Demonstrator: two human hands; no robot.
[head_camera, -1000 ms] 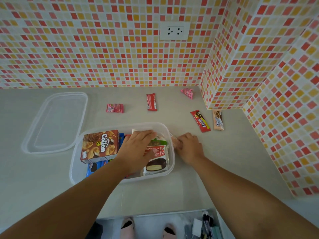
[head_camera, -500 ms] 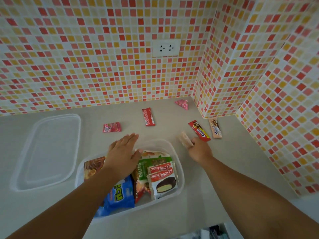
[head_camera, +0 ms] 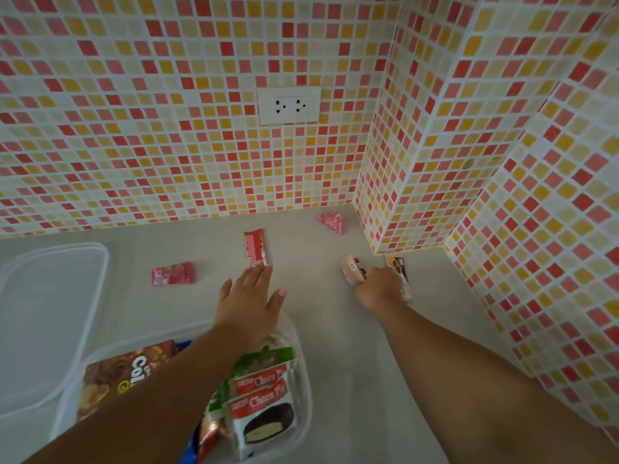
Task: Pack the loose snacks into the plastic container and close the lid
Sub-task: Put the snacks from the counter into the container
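Tiled corner bench: left hand [head_camera: 249, 301] open, fingers reaching the red bar [head_camera: 255, 247]; right hand [head_camera: 382, 286] grips a beige packet [head_camera: 351, 272], gathering for the container [head_camera: 301, 363].

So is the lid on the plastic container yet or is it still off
Off. The lid lies flat on the counter, left of the plastic container, whose top is open with the Choco Pie packs showing inside.

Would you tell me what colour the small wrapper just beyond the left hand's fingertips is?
Red with white markings, the wrapper shows best in the head view.
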